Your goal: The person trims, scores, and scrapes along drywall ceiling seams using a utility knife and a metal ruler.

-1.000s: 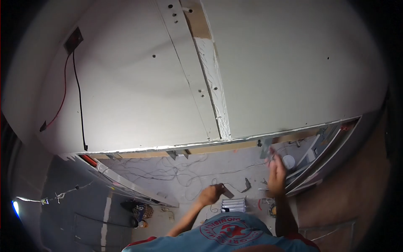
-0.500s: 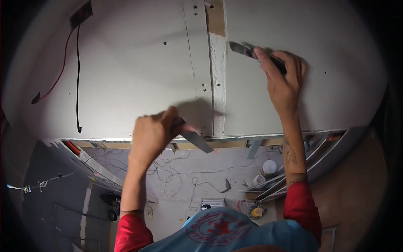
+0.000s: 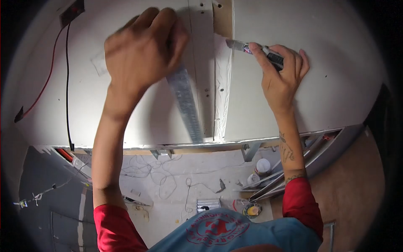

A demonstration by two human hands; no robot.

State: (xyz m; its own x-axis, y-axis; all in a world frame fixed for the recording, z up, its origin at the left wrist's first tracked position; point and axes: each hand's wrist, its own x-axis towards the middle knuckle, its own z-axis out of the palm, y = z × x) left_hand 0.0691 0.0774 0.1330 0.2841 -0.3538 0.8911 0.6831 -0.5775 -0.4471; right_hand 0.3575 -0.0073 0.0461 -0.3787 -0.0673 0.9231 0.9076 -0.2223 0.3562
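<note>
My left hand (image 3: pixel 145 50) is closed around a metal ruler (image 3: pixel 185 105), which slants down over the white board to its lower edge. A pale blurred piece shows left of that fist; I cannot tell if it belongs to the ruler. In my right hand (image 3: pixel 283 77) a utility knife (image 3: pixel 239 45) is gripped, its tip beside a vertical gap between two white boards (image 3: pixel 268 101). The gap's lower part is coated with white compound (image 3: pixel 220 101); bare brown material (image 3: pixel 223 19) shows at its top. Fingers hide part of both tools.
Black and red wires (image 3: pixel 68 84) hang from a dark box (image 3: pixel 72 11) at upper left. Below the boards' edge lie loose cables (image 3: pixel 161 180), white buckets (image 3: pixel 262 166) and leaning metal profiles (image 3: pixel 268 190).
My left hand has moved up across the board with the ruler, which now lies longer in view. The right hand keeps the knife near the same spot at the gap.
</note>
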